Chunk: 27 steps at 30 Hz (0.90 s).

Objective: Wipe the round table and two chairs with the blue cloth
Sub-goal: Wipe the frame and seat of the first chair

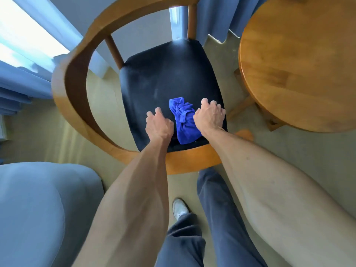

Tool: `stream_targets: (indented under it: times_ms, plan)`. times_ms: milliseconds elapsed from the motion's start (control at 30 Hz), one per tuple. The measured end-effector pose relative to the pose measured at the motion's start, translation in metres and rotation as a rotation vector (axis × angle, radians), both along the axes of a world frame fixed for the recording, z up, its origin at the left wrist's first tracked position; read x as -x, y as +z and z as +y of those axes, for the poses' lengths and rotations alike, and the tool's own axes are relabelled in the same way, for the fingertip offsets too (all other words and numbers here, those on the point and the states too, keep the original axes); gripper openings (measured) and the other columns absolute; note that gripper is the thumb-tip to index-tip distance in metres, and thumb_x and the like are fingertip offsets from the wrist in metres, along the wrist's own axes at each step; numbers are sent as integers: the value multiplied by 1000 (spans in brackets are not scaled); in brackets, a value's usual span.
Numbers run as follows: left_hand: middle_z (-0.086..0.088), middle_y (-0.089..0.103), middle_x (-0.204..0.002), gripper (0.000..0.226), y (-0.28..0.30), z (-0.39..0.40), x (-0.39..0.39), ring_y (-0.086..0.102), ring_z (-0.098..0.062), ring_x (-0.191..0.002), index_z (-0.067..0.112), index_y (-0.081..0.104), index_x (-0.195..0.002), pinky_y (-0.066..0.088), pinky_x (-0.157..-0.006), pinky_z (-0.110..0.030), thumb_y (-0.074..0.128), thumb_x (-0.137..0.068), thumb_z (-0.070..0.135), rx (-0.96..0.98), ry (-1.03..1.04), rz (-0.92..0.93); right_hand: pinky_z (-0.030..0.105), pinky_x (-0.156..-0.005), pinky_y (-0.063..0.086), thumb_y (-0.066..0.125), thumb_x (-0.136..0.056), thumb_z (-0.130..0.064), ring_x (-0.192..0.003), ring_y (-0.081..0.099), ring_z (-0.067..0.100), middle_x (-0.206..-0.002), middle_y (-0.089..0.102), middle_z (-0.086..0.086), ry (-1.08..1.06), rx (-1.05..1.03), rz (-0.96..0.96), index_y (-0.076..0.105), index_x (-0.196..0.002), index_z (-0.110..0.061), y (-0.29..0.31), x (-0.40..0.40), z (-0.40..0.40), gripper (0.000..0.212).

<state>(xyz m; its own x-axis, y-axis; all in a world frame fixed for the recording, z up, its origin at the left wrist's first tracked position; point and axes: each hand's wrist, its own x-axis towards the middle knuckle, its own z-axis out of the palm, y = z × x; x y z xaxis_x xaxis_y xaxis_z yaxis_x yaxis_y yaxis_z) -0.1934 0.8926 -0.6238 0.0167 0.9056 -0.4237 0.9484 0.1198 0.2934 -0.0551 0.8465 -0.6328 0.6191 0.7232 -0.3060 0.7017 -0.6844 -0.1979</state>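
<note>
Blue cloth (184, 120) — crumpled into a loose bundle, lying on the black seat (167, 78) of the wooden chair (77, 78), near the seat's front edge. It sits between the two hands, just left of the right hand and just right of the left hand.

Right hand (210, 115) — palm down, fingers curled, resting at the front right part of the seat; its inner edge touches or overlaps the cloth's side. Whether it actually grips the cloth cannot be told.

Left hand (159, 124) — palm down, fingers loosely curled and slightly spread, holding nothing, set on the seat with a narrow strip of black showing between it and the cloth.

Chair — curved wooden back and arm rail sweeping round beyond and to the left of the left hand; two upright spindles beyond the seat.

Round surface (296, 64) — bare wooden top, to the right of the right hand and apart from the chair.

Blue curtains (213, 18) — hanging beyond both hands, behind chair and surface.

Blue upholstered piece (38, 209) — below and left of the left forearm.

Person's dark trousers (215, 209) and a light shoe (180, 208) — on the floor beneath the forearms.
</note>
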Motion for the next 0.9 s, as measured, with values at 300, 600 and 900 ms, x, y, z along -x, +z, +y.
stream_targets:
  times_ms: [300,600,900]
  plan:
    - [-9,49,-116,36,90,-93,50,54,-29,-101,15,52,-127,38,-78,-36,41,-93,12,-225,-12,-58,40,-71,36,46,-90,-20,-89,59,34,-95,62,10,-46,-282,-92,53,-100,-14,84,51,-98,14]
    - [-11,56,-109,24,82,-238,96,59,-31,-94,14,58,-111,45,-79,-38,43,-92,19,-73,-21,30,40,-80,46,50,-92,-26,-96,65,35,-97,70,17,-119,-150,3,59,-103,-11,74,110,-227,21]
    - [-16,53,-119,30,30,-295,112,55,-33,-107,12,53,-121,47,-93,-46,43,-96,24,44,19,170,39,-87,46,53,-91,-20,-108,57,30,-113,62,13,-31,-43,103,58,-115,-12,29,134,-292,25]
